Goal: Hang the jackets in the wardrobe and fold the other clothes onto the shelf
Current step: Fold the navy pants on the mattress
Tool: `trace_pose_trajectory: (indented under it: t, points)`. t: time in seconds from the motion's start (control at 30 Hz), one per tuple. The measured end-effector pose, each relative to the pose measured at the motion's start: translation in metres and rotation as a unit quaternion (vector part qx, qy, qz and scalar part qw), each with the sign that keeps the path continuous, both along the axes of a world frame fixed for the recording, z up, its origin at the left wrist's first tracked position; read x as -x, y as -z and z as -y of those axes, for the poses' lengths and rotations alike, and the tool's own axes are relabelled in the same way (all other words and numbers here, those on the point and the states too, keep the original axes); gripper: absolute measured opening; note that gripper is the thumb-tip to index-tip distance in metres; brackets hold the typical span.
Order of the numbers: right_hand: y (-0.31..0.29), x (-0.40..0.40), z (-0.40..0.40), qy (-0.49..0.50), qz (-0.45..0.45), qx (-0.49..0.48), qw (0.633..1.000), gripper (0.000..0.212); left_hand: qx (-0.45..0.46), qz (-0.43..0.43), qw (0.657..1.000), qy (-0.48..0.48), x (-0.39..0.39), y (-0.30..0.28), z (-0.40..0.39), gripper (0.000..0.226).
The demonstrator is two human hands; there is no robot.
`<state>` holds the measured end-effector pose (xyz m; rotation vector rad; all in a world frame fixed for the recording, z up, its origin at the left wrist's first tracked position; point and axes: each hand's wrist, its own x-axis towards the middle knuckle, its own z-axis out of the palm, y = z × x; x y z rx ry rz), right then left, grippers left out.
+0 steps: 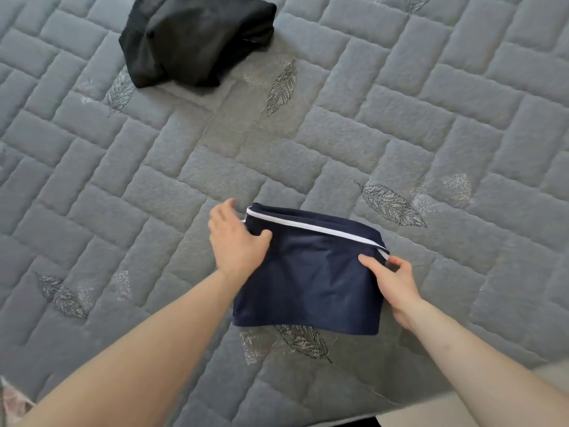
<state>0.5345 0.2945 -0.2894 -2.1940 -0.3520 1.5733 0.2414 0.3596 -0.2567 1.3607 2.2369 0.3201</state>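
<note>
A navy garment (311, 272) with a white stripe along its far edge lies folded into a small rectangle on the grey quilted bed (215, 155). My left hand (235, 238) holds its left edge, thumb on top of the cloth and fingers past the edge. At the right far corner my right hand (392, 280) grips the cloth, thumb on top and fingers curled under it. A black garment (197, 38), loosely folded, lies at the far side of the bed.
The bed's near edge (431, 405) runs along the bottom right, with pale floor beyond it. A bit of pink patterned cloth (12, 402) shows at the bottom left corner.
</note>
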Motion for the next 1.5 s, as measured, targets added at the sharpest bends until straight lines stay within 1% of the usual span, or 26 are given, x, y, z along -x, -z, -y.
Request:
trace_pose_trajectory:
  t: [0.03, 0.1, 0.17, 0.2, 0.27, 0.3, 0.4, 0.47, 0.57, 0.6, 0.7, 0.77, 0.8, 0.83, 0.9, 0.97, 1.03, 1.07, 1.13, 1.17, 1.23, 1.27, 1.3, 1.37, 1.43, 1.5]
  points:
    - [0.000, 0.000, -0.001, 0.008, -0.008, -0.001, 1.000, 0.103, -0.055, -0.027, 0.994, 0.094, -0.010, -0.004, 0.003, 0.075]
    - [-0.002, 0.001, -0.003, 0.025, -0.013, -0.013, 1.000, 0.094, -0.087, 0.027, 0.969, 0.231, -0.033, -0.010, 0.014, 0.050]
    - [-0.009, 0.006, -0.003, 0.045, -0.006, -0.027, 0.999, 0.083, -0.051, 0.066, 0.954, 0.289, -0.050, -0.007, 0.032, 0.036]
    - [-0.012, 0.009, -0.002, 0.060, -0.016, -0.032, 0.998, 0.078, -0.009, 0.085, 0.956, 0.280, -0.056, -0.003, 0.041, 0.036]
    - [-0.018, 0.018, -0.002, 0.094, -0.069, -0.035, 0.993, 0.066, 0.118, 0.184, 0.961, 0.170, -0.062, 0.004, 0.048, 0.038]
    - [-0.024, 0.025, -0.002, 0.106, -0.099, -0.038, 0.989, 0.059, 0.168, 0.244, 0.949, 0.105, -0.063, 0.005, 0.046, 0.037]
    - [-0.041, 0.049, -0.004, 0.102, -0.166, -0.076, 0.978, 0.042, 0.223, 0.355, 0.908, 0.011, -0.059, 0.005, 0.033, 0.024]
    - [-0.050, 0.069, -0.007, 0.062, -0.192, -0.109, 0.973, 0.031, 0.243, 0.427, 0.870, -0.047, -0.054, -0.006, 0.025, 0.029]
    - [-0.062, 0.098, -0.014, -0.007, -0.191, -0.162, 0.968, 0.028, 0.248, 0.515, 0.809, -0.135, -0.037, -0.017, 0.019, 0.038]
    - [-0.065, 0.106, -0.016, -0.038, -0.177, -0.179, 0.967, 0.029, 0.238, 0.534, 0.797, -0.154, -0.030, -0.018, 0.019, 0.040]
    - [-0.064, 0.125, -0.016, -0.168, -0.093, -0.218, 0.957, 0.039, 0.178, 0.549, 0.793, -0.197, -0.009, -0.027, 0.026, 0.041]
    - [-0.060, 0.136, -0.012, -0.244, -0.054, -0.237, 0.939, 0.054, 0.138, 0.582, 0.772, -0.217, 0.003, -0.028, 0.036, 0.038]
    - [-0.059, 0.142, -0.010, -0.283, -0.044, -0.241, 0.927, 0.061, 0.119, 0.585, 0.772, -0.217, 0.010, -0.026, 0.041, 0.035]
    - [-0.058, 0.148, -0.009, -0.327, -0.034, -0.241, 0.913, 0.068, 0.106, 0.564, 0.792, -0.209, 0.017, -0.025, 0.045, 0.032]
    - [-0.056, 0.157, -0.006, -0.402, -0.015, -0.241, 0.883, 0.076, 0.088, 0.483, 0.849, -0.195, 0.030, -0.018, 0.051, 0.024]
    - [-0.053, 0.162, -0.005, -0.423, -0.002, -0.252, 0.870, 0.076, 0.076, 0.408, 0.878, -0.237, 0.042, -0.010, 0.055, 0.029]
    - [-0.050, 0.163, -0.003, -0.410, 0.012, -0.274, 0.870, 0.070, 0.063, 0.350, 0.893, -0.278, 0.050, -0.003, 0.057, 0.037]
    - [-0.049, 0.162, -0.002, -0.409, 0.019, -0.284, 0.867, 0.068, 0.066, 0.336, 0.899, -0.273, 0.051, -0.002, 0.057, 0.037]
    - [-0.047, 0.160, -0.001, -0.430, 0.030, -0.296, 0.852, 0.064, 0.065, 0.350, 0.900, -0.250, 0.047, -0.004, 0.056, 0.031]
    - [-0.045, 0.160, -0.001, -0.450, 0.038, -0.301, 0.840, 0.063, 0.056, 0.376, 0.893, -0.241, 0.044, -0.007, 0.056, 0.030]
    - [-0.043, 0.161, -0.006, -0.503, 0.057, -0.306, 0.806, 0.060, 0.049, 0.411, 0.888, -0.202, 0.040, -0.009, 0.056, 0.049]
    - [-0.043, 0.163, -0.009, -0.530, 0.064, -0.305, 0.788, 0.059, 0.049, 0.397, 0.900, -0.175, 0.039, -0.009, 0.056, 0.053]
    - [-0.043, 0.166, -0.012, -0.554, 0.066, -0.301, 0.774, 0.058, 0.046, 0.374, 0.913, -0.158, 0.040, -0.008, 0.054, 0.048]
    - [-0.043, 0.171, -0.017, -0.581, 0.060, -0.302, 0.753, 0.057, 0.035, 0.331, 0.928, -0.169, 0.044, -0.002, 0.050, 0.026]
    - [-0.043, 0.177, -0.015, -0.577, 0.066, -0.308, 0.754, 0.054, 0.051, 0.326, 0.918, -0.219, 0.048, 0.005, 0.044, 0.017]
    - [-0.042, 0.183, -0.003, -0.499, 0.137, -0.323, 0.793, 0.052, 0.081, 0.326, 0.904, -0.264, 0.050, 0.014, 0.041, 0.018]
